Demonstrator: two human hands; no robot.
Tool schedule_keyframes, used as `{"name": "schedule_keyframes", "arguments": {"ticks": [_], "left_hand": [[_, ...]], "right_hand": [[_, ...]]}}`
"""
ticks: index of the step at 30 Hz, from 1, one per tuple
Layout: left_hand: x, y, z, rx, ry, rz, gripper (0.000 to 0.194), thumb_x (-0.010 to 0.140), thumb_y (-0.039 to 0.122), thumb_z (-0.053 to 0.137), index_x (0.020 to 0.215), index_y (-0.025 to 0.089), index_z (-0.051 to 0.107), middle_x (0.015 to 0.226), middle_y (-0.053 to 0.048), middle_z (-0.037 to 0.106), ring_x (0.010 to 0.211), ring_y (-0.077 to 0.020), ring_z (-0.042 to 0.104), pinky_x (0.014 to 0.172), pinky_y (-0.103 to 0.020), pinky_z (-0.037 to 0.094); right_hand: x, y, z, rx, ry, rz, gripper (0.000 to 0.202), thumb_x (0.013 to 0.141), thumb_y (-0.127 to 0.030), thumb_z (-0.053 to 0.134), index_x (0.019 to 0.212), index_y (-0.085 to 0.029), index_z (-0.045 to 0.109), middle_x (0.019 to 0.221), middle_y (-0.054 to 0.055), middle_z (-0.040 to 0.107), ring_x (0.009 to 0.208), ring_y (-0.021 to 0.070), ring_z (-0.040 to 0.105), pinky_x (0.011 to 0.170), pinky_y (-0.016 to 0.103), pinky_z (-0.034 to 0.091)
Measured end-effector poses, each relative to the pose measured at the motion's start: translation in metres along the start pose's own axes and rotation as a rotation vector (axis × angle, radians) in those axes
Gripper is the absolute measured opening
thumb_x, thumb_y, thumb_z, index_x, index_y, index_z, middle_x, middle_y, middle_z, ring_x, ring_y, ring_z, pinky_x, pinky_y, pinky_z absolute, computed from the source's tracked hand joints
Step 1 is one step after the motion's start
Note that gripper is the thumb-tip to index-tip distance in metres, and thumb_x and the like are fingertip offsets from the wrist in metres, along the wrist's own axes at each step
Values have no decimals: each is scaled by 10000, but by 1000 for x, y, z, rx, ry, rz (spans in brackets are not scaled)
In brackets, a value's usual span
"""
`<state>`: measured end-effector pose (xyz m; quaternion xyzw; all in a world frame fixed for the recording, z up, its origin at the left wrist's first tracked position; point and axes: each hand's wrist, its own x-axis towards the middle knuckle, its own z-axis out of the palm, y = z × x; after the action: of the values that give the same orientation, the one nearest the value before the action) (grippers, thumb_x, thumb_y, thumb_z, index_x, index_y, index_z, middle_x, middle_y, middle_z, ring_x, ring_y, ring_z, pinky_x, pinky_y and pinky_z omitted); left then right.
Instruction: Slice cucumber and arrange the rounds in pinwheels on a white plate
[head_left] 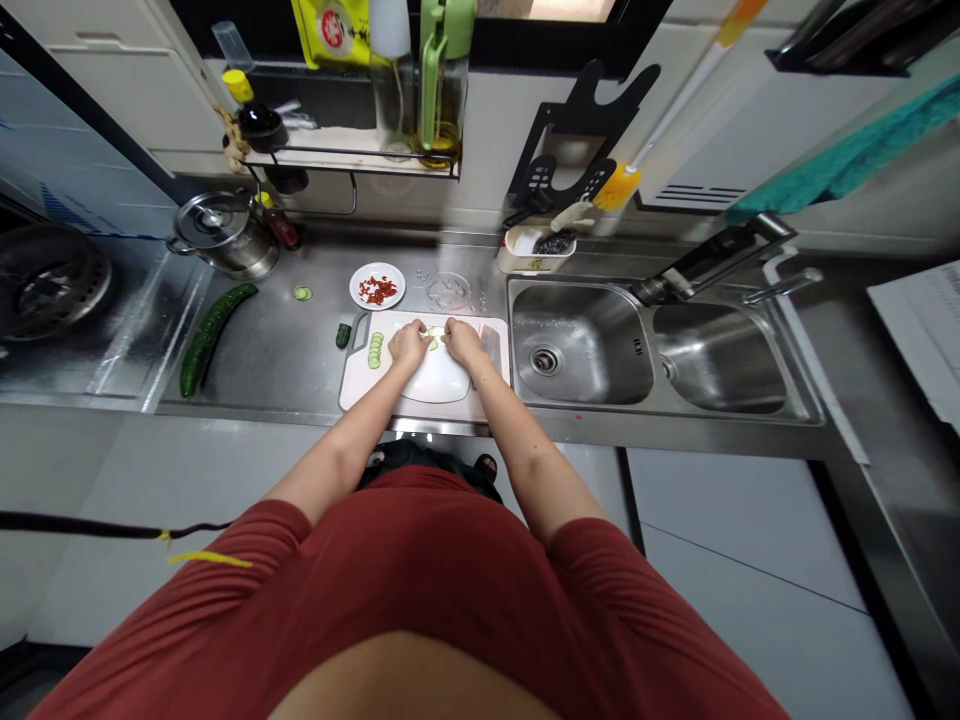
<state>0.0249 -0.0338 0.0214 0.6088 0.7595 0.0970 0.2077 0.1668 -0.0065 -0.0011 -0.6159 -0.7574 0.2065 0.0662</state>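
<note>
My left hand (409,345) and my right hand (461,342) meet over the far edge of a white plate (435,385). The fingers of both are closed in a pinch on thin pale green cucumber slices (433,334); how many slices is too small to tell. The plate rests on a white cutting board (352,388). Left of my left hand, a row of overlapping cucumber slices (375,350) lies on the board. A dark green cucumber end piece (343,335) sits just off the board's left edge. My right fingertips are partly hidden.
Behind the board stands a white dish of chopped red pieces (377,288). A whole cucumber (210,335) lies at the left, near a lidded steel pot (225,232). A double sink (585,340) adjoins the board's right side. A bottle shelf (352,150) overhangs the counter.
</note>
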Motion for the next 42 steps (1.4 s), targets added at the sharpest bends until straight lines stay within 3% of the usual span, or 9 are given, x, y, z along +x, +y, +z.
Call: {"name": "schedule_keyframes", "arguments": {"ticks": [19,26,35,42], "left_hand": [[2,-4,3,48,-5,57,216,840,417,553,1019,299,575,1075,-37,651,1011,-207,586,816,-300,408],[6,-13,5,12,-1,98,190,872,376,500,1006,291,604,1052,-31,663,975,-201,589,799,-297,405],[-18,-34,5,33,108,404,305,895,224,421,1105,244,641,1039,-88,595,1021,-224,533,838,-316,411],[-18,-36,14,30,124,437,316,870,202,451,1092,228,674,993,-105,570,1002,-241,525,857,-343,419]], "right_hand": [[-9,-12,-7,-5,-5,53,232,904,-285,507,1081,-155,582,1040,125,650,957,217,595,813,269,414],[-15,-6,-1,60,84,15,217,903,-215,445,1064,-155,578,1032,111,645,966,209,581,825,272,411],[-43,2,15,257,268,-52,242,884,-186,409,1031,-148,597,990,116,641,947,228,571,856,323,417],[-62,-2,24,367,331,-77,230,872,-201,417,998,-165,606,977,103,644,939,222,576,870,336,425]]}}
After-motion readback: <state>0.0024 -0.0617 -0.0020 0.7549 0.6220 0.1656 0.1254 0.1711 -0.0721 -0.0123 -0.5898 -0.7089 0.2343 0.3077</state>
